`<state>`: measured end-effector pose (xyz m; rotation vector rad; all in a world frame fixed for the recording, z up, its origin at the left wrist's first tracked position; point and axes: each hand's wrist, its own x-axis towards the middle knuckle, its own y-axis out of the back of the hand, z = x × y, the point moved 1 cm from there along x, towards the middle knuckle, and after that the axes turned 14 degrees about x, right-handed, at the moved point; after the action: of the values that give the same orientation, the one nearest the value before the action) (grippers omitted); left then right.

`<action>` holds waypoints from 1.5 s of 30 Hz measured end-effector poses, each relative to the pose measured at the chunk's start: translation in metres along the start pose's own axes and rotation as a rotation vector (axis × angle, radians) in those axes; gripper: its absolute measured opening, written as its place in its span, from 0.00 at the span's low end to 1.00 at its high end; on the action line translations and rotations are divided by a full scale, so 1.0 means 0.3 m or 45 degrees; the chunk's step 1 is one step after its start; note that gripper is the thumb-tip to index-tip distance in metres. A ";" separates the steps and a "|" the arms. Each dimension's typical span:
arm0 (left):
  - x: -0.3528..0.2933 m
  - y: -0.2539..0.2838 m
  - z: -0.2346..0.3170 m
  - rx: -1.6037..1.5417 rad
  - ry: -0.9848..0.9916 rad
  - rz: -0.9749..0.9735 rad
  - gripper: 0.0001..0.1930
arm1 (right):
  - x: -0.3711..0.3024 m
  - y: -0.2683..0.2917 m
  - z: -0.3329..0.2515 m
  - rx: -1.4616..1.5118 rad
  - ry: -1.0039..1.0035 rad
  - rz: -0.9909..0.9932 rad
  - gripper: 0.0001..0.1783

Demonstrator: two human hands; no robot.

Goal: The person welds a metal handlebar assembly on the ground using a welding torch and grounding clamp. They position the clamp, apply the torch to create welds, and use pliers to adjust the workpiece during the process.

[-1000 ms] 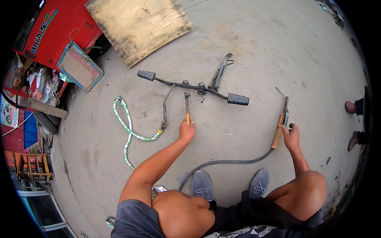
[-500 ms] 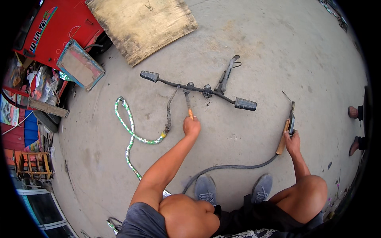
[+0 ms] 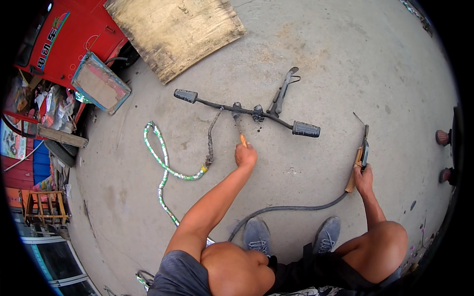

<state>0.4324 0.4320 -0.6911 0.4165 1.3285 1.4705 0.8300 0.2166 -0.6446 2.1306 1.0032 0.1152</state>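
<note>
On the concrete lies a dark footpeg bar (image 3: pixel 217 104) with a ribbed rubber peg at each end and a side stand (image 3: pixel 282 93) beside its right half. My left hand (image 3: pixel 246 155) is closed around an orange-handled tool (image 3: pixel 243 140). The tool's grey far end is at the bar's middle, by a lump on it; whether they touch is unclear, and so is the tool's kind. Lower right, my right hand (image 3: pixel 364 178) grips a welding electrode holder (image 3: pixel 359 158), clear of the bar. A thin electrode (image 3: pixel 359 118) sticks out from its tip.
A grey cable (image 3: pixel 281 208) runs from the holder past my shoes. Left lies a looped green-and-silver wrapped cable (image 3: pixel 163 190), joined to a crusty dark rod (image 3: pixel 211 135) reaching the bar. A wooden board (image 3: pixel 177 34), red vehicle (image 3: pixel 84 29) and framed panel (image 3: pixel 102 84) stand beyond. Someone's feet (image 3: pixel 444 175) are far right.
My left hand and the orange-handled tool have shifted slightly right along the bar. The right hand with the electrode holder stays nearly still.
</note>
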 end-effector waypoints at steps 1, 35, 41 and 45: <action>0.002 -0.003 0.001 -0.003 0.004 -0.004 0.19 | 0.002 -0.001 0.004 0.006 -0.014 0.001 0.23; -0.027 0.007 0.063 0.024 0.060 -0.081 0.21 | 0.033 -0.012 0.035 0.024 -0.052 0.045 0.26; -0.021 -0.011 0.044 -0.019 0.047 0.069 0.20 | 0.029 -0.002 0.013 0.066 -0.078 0.015 0.24; -0.019 -0.015 0.045 -0.016 0.038 0.048 0.21 | 0.015 0.001 0.009 0.193 -0.113 0.028 0.21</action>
<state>0.4475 0.4332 -0.6886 0.4148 1.3405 1.5205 0.8343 0.2181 -0.6473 2.2633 0.9633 -0.0458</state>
